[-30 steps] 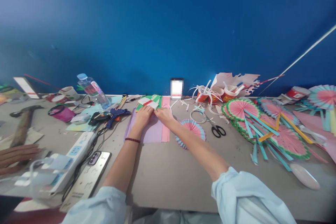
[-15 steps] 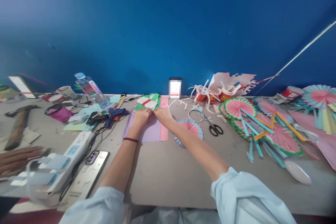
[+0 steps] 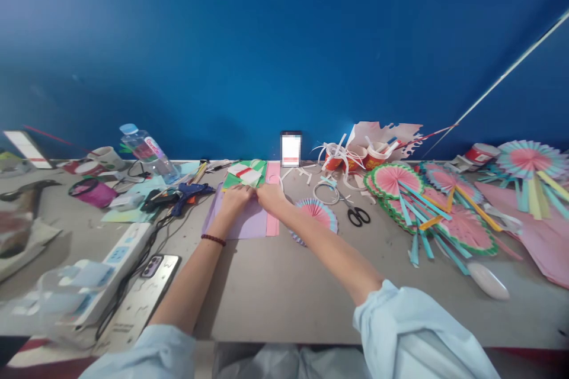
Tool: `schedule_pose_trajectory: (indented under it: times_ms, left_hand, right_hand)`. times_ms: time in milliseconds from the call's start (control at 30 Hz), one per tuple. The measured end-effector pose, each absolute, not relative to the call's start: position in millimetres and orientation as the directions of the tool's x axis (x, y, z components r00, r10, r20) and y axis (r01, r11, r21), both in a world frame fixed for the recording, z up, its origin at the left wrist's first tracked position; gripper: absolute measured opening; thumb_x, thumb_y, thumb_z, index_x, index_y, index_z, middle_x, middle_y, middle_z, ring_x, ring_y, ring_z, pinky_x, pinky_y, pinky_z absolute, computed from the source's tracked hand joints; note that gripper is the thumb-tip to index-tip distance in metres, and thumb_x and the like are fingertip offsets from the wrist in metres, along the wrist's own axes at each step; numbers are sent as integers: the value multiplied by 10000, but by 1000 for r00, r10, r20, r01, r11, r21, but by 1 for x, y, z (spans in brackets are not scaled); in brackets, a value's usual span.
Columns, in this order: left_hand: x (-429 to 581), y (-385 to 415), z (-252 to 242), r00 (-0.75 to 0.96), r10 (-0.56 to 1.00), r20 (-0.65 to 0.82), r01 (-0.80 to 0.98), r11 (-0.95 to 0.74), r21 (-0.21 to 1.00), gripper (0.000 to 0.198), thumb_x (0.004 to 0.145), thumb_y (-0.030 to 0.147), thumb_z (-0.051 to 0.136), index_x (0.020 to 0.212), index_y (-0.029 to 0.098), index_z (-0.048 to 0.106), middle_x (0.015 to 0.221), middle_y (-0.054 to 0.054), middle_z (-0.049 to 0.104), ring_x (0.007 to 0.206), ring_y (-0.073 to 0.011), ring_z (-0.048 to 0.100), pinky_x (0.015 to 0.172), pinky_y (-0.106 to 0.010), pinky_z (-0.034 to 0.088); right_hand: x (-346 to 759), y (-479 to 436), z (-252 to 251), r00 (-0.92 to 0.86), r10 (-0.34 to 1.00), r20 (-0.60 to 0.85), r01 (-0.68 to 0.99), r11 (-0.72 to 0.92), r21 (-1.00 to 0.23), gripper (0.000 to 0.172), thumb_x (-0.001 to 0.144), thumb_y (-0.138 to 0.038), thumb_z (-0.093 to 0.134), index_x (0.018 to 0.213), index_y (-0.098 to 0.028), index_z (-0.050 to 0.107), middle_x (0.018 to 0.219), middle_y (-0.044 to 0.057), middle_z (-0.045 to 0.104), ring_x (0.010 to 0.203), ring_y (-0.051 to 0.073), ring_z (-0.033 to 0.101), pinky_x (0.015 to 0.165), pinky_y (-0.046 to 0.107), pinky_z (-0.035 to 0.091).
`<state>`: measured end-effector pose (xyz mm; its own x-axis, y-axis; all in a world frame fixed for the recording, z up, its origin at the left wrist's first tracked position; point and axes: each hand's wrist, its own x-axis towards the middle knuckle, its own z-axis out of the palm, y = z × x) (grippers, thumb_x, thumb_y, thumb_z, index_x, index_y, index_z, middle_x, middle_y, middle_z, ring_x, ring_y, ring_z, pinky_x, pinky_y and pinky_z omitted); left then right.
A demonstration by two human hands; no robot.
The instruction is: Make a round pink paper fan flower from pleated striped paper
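Note:
My left hand (image 3: 237, 200) and my right hand (image 3: 269, 198) meet at the near edge of a folded green and white paper (image 3: 246, 173) with a red stripe. The fingers of both are bent and closed on that edge; the fingertips are mostly hidden. Beneath lie a purple paper sheet (image 3: 249, 225) and, along its right side, a pink paper strip (image 3: 272, 226). A pleated pink and blue paper rosette (image 3: 316, 213) lies partly under my right forearm. Black-handled scissors (image 3: 358, 217) rest further right.
At left are a hammer (image 3: 33, 188), a bottle (image 3: 149, 151), a blue glue gun (image 3: 189, 194), a power strip (image 3: 118, 266) and a phone (image 3: 144, 290). Watermelon-like paper fans (image 3: 471, 228) and paper cups (image 3: 376, 157) stand at right. A lit screen (image 3: 291, 150) leans at the wall.
The view has shifted slightly, so things sit further left. The green and white paper looks flatter. Another person's hand left the front-left spot; a blurred shape now covers the hammer's handle.

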<state>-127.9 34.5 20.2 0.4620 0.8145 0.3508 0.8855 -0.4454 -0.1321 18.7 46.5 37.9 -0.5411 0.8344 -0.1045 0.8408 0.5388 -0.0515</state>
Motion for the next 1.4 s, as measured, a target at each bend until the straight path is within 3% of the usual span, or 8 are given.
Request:
schedule_pose_trajectory:
  times_ms: [167, 300, 467, 733, 1000, 1400]
  left_hand:
    - [-133, 23, 16, 501, 772, 390, 861, -488, -140, 214, 811, 69, 467, 873, 141, 659, 859, -126, 688, 827, -235, 638, 861, -370, 431]
    - [-132, 21, 12, 458, 789, 410, 887, -436, -151, 170, 842, 109, 474, 851, 149, 639, 896, -132, 666, 871, -252, 609, 760, -360, 441]
    - [-130, 19, 10, 436, 780, 448, 898, -409, -161, 152, 844, 138, 489, 788, 141, 630, 779, -113, 639, 809, -253, 597, 700, -349, 416]
    - [-131, 18, 7, 412, 800, 437, 908, -400, -125, 126, 824, 136, 484, 818, 134, 610, 795, -126, 647, 808, -263, 606, 698, -349, 414]
    - [-130, 18, 9, 391, 815, 427, 917, -387, -101, 148, 832, 118, 464, 838, 133, 611, 794, -138, 658, 801, -262, 621, 700, -341, 411]
    - [-134, -2, 23, 413, 816, 404, 911, -377, -168, 193, 828, 75, 464, 734, 141, 619, 711, -124, 648, 744, -268, 613, 674, -353, 387]
  right_hand:
    - [15, 41, 38, -553, 828, -91, 833, 549, -66, 336, 903, -333, 552, 1192, -160, 541, 1189, 85, 573, 1003, 205, 595, 838, 415, 519]
    - [18, 37, 39, -573, 818, -44, 819, 569, -71, 340, 901, -334, 556, 1190, -155, 541, 1186, 85, 574, 1000, 205, 597, 837, 418, 520]
    - [31, 35, 38, -636, 770, 41, 766, 637, -81, 282, 939, -226, 427, 1186, -194, 560, 1162, 86, 607, 1074, 210, 558, 843, 345, 493]
    - [33, 37, 32, -655, 748, 106, 747, 662, -58, 334, 903, -247, 420, 1198, -171, 557, 1272, 125, 545, 1166, 240, 466, 886, 359, 433]
    - [31, 37, 29, -642, 757, 121, 756, 651, -62, 389, 895, -259, 411, 1244, -128, 523, 1315, 142, 519, 1173, 266, 457, 902, 409, 419]
    - [27, 41, 41, -616, 788, 18, 781, 613, -116, 537, 849, -532, 463, 1240, -173, 545, 1315, 144, 546, 1176, 286, 512, 886, 429, 449]
